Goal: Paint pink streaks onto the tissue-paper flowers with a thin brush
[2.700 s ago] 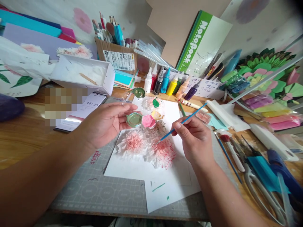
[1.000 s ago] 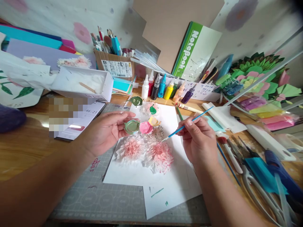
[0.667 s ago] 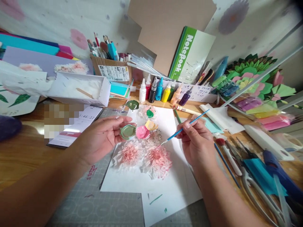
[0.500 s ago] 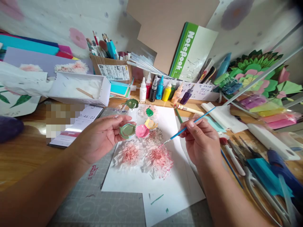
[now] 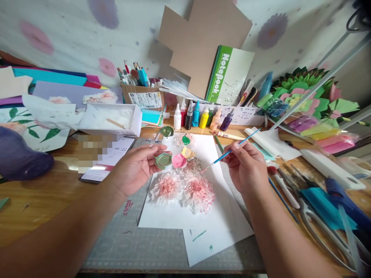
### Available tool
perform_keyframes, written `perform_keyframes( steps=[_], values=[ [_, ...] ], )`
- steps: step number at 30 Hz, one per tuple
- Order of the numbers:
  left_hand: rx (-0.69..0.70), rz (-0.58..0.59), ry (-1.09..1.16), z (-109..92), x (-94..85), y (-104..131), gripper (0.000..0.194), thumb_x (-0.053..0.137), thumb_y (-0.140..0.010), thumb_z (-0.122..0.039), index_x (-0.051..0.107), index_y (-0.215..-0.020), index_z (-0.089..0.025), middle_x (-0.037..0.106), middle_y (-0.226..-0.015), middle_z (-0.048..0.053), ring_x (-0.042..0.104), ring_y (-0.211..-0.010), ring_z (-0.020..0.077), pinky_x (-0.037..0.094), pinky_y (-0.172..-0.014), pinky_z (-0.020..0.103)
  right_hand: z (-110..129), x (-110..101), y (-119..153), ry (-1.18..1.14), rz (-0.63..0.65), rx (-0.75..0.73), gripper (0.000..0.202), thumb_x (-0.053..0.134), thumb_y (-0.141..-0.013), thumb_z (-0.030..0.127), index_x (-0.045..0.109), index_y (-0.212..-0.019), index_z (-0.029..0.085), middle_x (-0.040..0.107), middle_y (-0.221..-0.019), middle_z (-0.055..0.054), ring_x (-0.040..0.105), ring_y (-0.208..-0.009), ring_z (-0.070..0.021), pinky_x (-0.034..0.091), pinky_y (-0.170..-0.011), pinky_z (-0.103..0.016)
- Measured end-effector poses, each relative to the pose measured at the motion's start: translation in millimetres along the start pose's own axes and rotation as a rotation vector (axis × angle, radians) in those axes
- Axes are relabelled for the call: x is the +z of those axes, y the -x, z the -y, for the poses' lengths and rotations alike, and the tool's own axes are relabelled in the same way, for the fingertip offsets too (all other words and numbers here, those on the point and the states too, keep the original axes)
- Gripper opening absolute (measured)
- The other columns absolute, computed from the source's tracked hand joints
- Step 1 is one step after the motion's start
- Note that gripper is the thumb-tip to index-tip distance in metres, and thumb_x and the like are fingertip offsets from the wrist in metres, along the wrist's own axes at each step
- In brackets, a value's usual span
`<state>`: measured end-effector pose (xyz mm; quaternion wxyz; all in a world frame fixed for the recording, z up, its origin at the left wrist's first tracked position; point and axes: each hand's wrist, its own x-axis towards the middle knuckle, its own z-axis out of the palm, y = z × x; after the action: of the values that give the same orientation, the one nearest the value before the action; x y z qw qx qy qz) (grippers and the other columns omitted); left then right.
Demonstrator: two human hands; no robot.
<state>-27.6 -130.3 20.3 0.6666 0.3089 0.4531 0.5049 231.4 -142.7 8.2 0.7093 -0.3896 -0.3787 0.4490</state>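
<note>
My left hand [image 5: 137, 166] grips the edge of a clear palette whose round wells hold dark green, bright green, yellow, pink [image 5: 179, 160] and grey-green paint [image 5: 164, 160]. Between the fingertips of my right hand [image 5: 246, 164] is a thin blue paintbrush [image 5: 224, 155], slanting down to the left with pink on its tip. That tip appears just above the right ruffled paper flower [image 5: 199, 193], which is white with a pink centre and darker pink edges. Beside it lies a second pink-and-white paper flower [image 5: 166, 188]. Both rest on white paper [image 5: 228, 216].
Paint bottles [image 5: 205, 117] line the back, before a notebook [image 5: 228, 75]. A phone [image 5: 113, 158] and a white box [image 5: 111, 117] are on the left. Scissors [image 5: 315, 227], a blue glue gun [image 5: 344, 200] and brushes crowd the right. A cutting mat [image 5: 116, 231] lies underneath.
The camera view has shifted, so the scene sits further right and its back part lower. The brush tip has moved slightly up from the right flower. Both hands keep their holds.
</note>
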Motion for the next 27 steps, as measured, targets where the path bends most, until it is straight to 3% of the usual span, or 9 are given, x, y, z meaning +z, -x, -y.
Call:
perform_keyframes(
  steps=[17,27],
  values=[
    [-0.026,-0.012,-0.01,0.6,6.4,3.7,0.013,0.076,-0.073,-0.021,0.081,-0.082,-0.012,0.079,-0.079,0.009,0.071,-0.069,0.0167,0.056,-0.058,0.024,3.2,-2.8,1.6,0.034,0.032,0.022,0.029,0.087,-0.065,0.037,0.063,-0.065,0.021,0.066,-0.059,0.003,0.055,-0.048,-0.0086,0.046,-0.047,-0.021],
    [-0.014,-0.038,-0.011,4.5,6.6,-2.5,0.009,0.077,-0.075,-0.019,0.08,-0.081,-0.013,0.079,-0.078,0.007,0.07,-0.068,0.0156,0.055,-0.059,0.024,-0.8,1.6,5.1,0.046,0.117,0.039,0.029,0.083,-0.071,0.041,0.063,-0.069,0.02,0.064,-0.062,0.004,0.055,-0.051,-0.0084,0.048,-0.05,-0.022]
  ],
)
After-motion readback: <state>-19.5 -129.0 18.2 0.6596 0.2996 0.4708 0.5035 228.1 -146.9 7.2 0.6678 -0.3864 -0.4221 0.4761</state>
